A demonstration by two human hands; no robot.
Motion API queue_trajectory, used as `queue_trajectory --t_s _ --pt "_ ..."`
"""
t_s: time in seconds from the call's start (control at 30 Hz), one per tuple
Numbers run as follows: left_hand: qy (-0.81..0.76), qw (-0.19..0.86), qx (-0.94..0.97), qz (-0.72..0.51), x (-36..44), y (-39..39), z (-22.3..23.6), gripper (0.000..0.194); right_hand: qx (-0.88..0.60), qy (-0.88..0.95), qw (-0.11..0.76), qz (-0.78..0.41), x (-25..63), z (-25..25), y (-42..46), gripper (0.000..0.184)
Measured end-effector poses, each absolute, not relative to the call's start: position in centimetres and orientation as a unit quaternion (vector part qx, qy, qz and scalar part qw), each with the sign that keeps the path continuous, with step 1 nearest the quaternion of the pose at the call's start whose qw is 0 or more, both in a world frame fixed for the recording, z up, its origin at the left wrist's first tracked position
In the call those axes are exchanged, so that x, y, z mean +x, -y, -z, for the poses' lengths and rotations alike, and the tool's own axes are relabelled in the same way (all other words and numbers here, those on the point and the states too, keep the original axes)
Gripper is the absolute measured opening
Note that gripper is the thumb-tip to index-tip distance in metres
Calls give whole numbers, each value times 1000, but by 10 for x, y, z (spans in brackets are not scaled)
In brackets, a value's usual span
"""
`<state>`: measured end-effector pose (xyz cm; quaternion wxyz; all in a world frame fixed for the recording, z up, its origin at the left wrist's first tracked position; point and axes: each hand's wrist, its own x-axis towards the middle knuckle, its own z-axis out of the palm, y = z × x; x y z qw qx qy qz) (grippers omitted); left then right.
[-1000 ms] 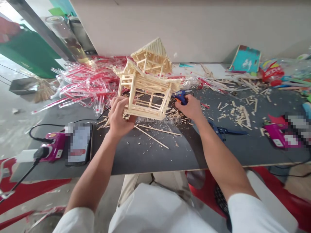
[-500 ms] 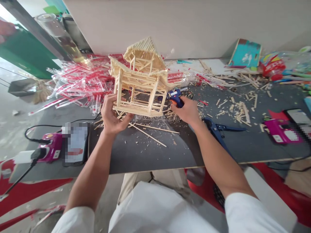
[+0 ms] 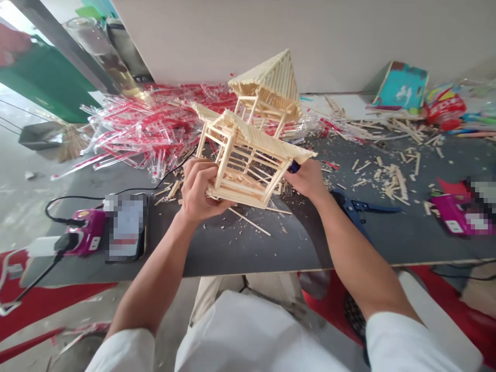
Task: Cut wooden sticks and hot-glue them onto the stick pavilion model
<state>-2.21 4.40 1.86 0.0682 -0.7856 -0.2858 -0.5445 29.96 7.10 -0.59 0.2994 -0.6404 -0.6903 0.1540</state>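
Observation:
A two-tier house model (image 3: 251, 139) made of pale wooden sticks is held above the dark table (image 3: 240, 248), tilted with its roof leaning to the right. My left hand (image 3: 199, 191) grips the model's base at its lower left corner, fingers wrapped round the frame. My right hand (image 3: 306, 178) is closed round a blue glue gun (image 3: 294, 166), mostly hidden behind the model's lower roof, close to its right side.
Red-and-clear plastic wrappers (image 3: 147, 129) are heaped at the back left. Stick offcuts (image 3: 387, 178) litter the right. Blue cutters (image 3: 356, 209) lie by my right forearm. A phone (image 3: 124, 227) and a magenta device (image 3: 83, 235) with a cable sit at the left, another magenta device (image 3: 451, 212) at the right.
My left hand has tipped and turned the model so its roof leans right and it covers most of the glue gun. My right hand stays by the model's right side.

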Motion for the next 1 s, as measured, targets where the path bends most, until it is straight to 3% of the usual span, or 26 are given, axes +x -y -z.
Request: queue_trajectory --t_s 0.27,1.0 --pt "293 82 -784 541 -22 -45 -20 69 -632 705 303 -108 308 8 -73 24" --pt "284 70 -786 544 -20 -44 -21 67 -620 716 297 -122 309 6 -73 28"
